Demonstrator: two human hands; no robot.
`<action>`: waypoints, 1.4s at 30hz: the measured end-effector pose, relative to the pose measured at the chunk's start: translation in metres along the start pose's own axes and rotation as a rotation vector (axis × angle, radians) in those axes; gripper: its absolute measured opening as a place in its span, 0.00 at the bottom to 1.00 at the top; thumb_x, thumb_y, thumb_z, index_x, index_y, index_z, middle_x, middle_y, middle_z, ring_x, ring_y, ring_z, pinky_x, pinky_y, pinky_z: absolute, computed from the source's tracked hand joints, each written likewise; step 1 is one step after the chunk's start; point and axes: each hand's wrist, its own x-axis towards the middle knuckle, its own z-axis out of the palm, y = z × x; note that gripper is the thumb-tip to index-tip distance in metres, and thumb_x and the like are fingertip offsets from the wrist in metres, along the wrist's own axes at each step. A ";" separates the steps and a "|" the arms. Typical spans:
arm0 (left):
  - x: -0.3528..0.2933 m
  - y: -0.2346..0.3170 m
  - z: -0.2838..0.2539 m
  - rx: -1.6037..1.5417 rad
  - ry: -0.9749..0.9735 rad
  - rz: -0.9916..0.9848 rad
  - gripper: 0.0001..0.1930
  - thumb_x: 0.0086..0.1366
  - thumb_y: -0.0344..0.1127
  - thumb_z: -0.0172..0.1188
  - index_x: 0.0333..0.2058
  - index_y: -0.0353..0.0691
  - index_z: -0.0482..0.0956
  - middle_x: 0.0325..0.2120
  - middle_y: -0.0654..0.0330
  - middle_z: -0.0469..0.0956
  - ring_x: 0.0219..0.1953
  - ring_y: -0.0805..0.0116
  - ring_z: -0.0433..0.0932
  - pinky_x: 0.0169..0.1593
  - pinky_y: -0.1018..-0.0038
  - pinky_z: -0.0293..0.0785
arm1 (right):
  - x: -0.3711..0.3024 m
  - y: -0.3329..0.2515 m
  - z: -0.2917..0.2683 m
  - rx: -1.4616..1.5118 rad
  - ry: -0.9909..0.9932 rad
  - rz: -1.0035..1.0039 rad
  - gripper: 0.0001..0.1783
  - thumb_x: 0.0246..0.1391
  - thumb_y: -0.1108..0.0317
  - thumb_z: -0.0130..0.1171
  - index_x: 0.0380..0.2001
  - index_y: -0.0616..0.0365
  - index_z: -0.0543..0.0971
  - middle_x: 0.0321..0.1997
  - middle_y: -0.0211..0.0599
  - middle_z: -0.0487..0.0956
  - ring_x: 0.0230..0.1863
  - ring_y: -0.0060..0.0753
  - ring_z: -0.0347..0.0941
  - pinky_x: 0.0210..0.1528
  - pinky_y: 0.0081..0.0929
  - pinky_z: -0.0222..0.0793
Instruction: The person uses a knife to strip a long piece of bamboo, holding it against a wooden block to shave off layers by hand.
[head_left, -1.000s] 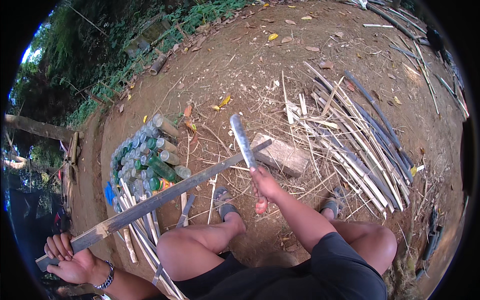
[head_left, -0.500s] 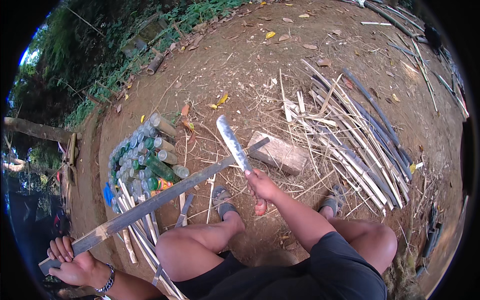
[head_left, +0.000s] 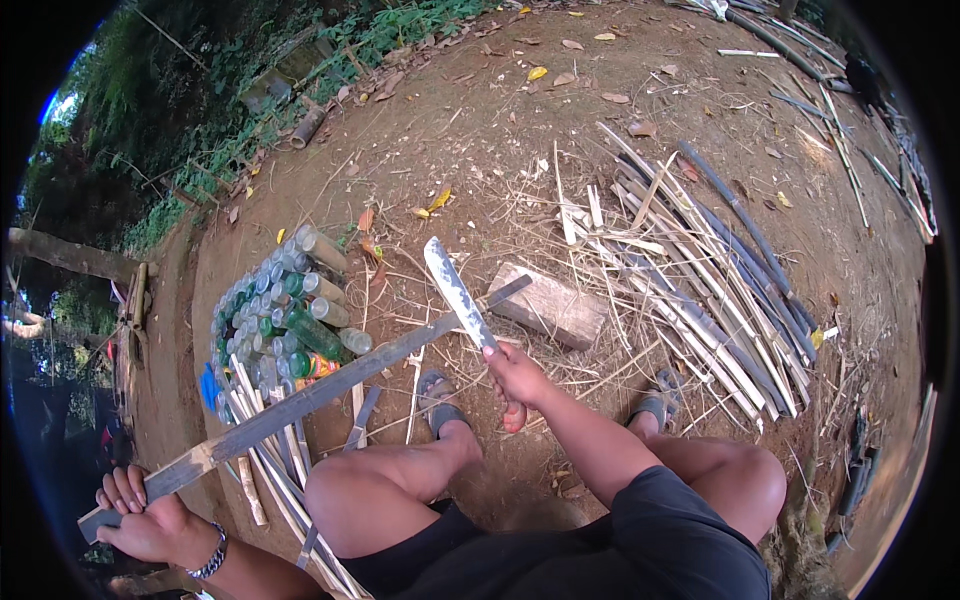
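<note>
My left hand [head_left: 147,515], with a chain bracelet at the wrist, is closed round the near end of a long dark bamboo strip [head_left: 320,384]. The strip slants up to the right, and its far end lies over a wooden block [head_left: 552,303] on the ground. In my right hand [head_left: 515,378] is the handle of a machete [head_left: 458,290], its broad, blotchy blade pointing up and away. The blade crosses over the strip just short of the block; whether the two touch, I cannot tell.
A stack of glass and green bottles [head_left: 290,310] lies on the left. Split bamboo strips [head_left: 700,280] are heaped at the right, and more pale strips [head_left: 290,470] lie beside my left knee. My sandalled feet [head_left: 440,398] stand apart. Shavings and leaves litter the dirt.
The view has shifted slightly. Both hands keep their hold, and the machete stays across the bamboo strip with hardly any movement.
</note>
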 end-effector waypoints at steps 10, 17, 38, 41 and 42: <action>-0.024 -0.015 -0.004 -0.071 0.051 0.170 0.24 0.70 0.57 0.48 0.38 0.37 0.67 0.23 0.65 0.61 0.21 0.75 0.61 0.27 0.76 0.60 | -0.043 -0.014 0.023 -0.181 -0.157 0.011 0.18 0.65 0.48 0.49 0.39 0.53 0.68 0.21 0.28 0.68 0.18 0.22 0.64 0.18 0.25 0.63; -0.032 0.014 -0.093 0.388 0.247 -0.388 0.26 0.73 0.55 0.40 0.51 0.35 0.68 0.39 0.50 0.77 0.43 0.57 0.81 0.39 0.64 0.84 | -0.065 0.018 -0.030 0.218 0.281 0.120 0.18 0.67 0.47 0.43 0.35 0.50 0.66 0.20 0.28 0.64 0.16 0.26 0.60 0.17 0.26 0.61; -0.371 0.193 -0.467 0.284 1.743 0.207 0.32 0.74 0.57 0.27 0.61 0.36 0.61 0.52 0.52 0.75 0.46 0.56 0.79 0.41 0.69 0.83 | -0.138 0.075 -0.069 -0.234 0.439 0.200 0.19 0.65 0.48 0.48 0.37 0.55 0.67 0.20 0.34 0.67 0.17 0.30 0.65 0.15 0.30 0.64; -0.385 0.163 -0.441 0.357 1.879 0.189 0.30 0.75 0.53 0.31 0.60 0.33 0.59 0.51 0.50 0.75 0.46 0.54 0.79 0.42 0.67 0.84 | -0.150 0.071 -0.065 -0.319 0.410 0.179 0.18 0.65 0.50 0.49 0.34 0.54 0.67 0.18 0.32 0.67 0.15 0.28 0.65 0.15 0.28 0.63; -0.384 0.160 -0.436 0.300 1.931 0.179 0.28 0.75 0.51 0.33 0.60 0.32 0.59 0.51 0.49 0.74 0.46 0.53 0.79 0.44 0.67 0.84 | -0.152 0.071 -0.068 -0.348 0.394 0.176 0.18 0.65 0.51 0.49 0.34 0.54 0.67 0.18 0.31 0.67 0.14 0.28 0.64 0.15 0.27 0.63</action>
